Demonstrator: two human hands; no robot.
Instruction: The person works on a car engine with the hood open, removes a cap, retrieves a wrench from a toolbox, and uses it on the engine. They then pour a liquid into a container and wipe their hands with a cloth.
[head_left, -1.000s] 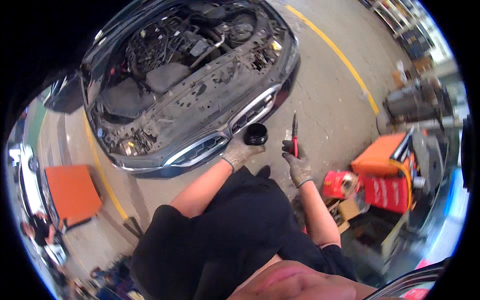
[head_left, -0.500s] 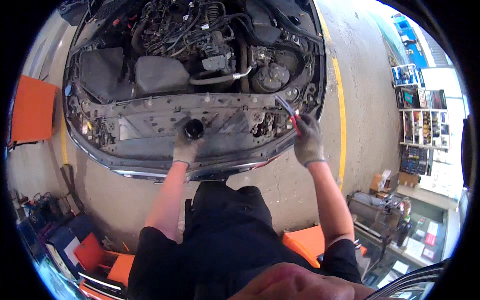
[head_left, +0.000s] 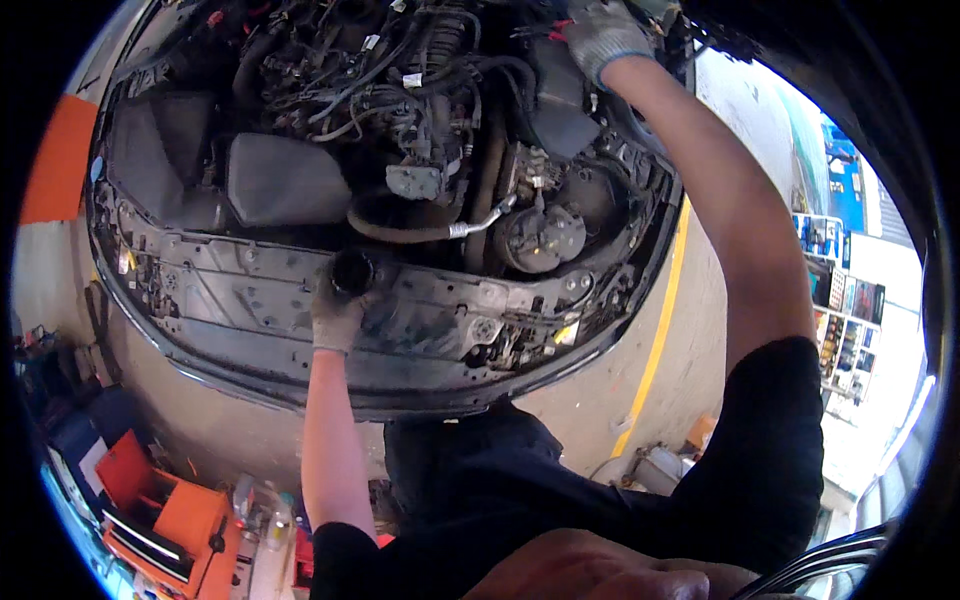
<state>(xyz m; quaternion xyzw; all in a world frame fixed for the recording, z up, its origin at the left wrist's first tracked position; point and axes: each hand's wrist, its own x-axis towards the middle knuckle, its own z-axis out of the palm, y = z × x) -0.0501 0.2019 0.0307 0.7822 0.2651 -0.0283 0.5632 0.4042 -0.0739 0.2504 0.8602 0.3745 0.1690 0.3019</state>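
My left hand [head_left: 336,318], in a grey work glove, is closed round a black round cup-like part [head_left: 352,271] with a dark opening facing up. It is over the front panel [head_left: 250,290] of a car's open engine bay. Far out at the upper right, my gloved right hand [head_left: 608,42] is closed on red-handled pliers [head_left: 560,31], beside a black box cover [head_left: 560,75]. The pliers' jaws are hard to make out against the dark parts there. Between my hands lies the engine [head_left: 420,110] with its hoses and wiring.
A bent hose with a silver pipe [head_left: 490,216] crosses in front of the engine. At the lower left stands an orange tool cabinet [head_left: 190,510]. Shelves with small goods [head_left: 845,345] line the right side. A yellow line [head_left: 655,350] marks the floor.
My right hand has swung forward with the pliers, from the front right corner to deep in the bay. My view has shifted; the left hand keeps the black part over the front panel.
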